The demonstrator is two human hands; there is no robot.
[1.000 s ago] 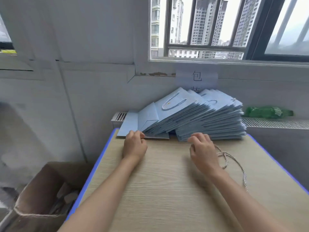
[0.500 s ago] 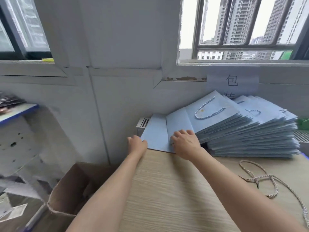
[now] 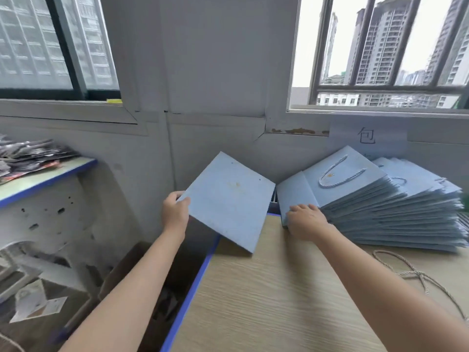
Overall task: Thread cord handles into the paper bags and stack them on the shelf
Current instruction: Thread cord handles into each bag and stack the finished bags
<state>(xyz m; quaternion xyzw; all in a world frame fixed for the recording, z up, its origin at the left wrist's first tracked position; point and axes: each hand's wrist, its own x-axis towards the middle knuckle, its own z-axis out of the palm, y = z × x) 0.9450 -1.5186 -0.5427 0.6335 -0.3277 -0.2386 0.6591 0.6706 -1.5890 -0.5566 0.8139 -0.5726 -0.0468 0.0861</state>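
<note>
While the right hand (image 3: 305, 221) presses the stack (image 3: 396, 212), the left hand (image 3: 175, 212) grips a tilted bag (image 3: 228, 199).

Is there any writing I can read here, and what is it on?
"包" on the paper sign taped to the wall under the right window.
A second character below it is hidden behind the bag stack.
Small gold mark on the held bag: too faint to read.
Packets on the left shelf: too blurred to read.

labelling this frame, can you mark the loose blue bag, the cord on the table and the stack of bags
loose blue bag (image 3: 228, 199), head view, middle of its flat face
cord (image 3: 416, 275), head view, the knotted part on the table
stack of bags (image 3: 396, 214), head view, fanned edges on its near side
</note>
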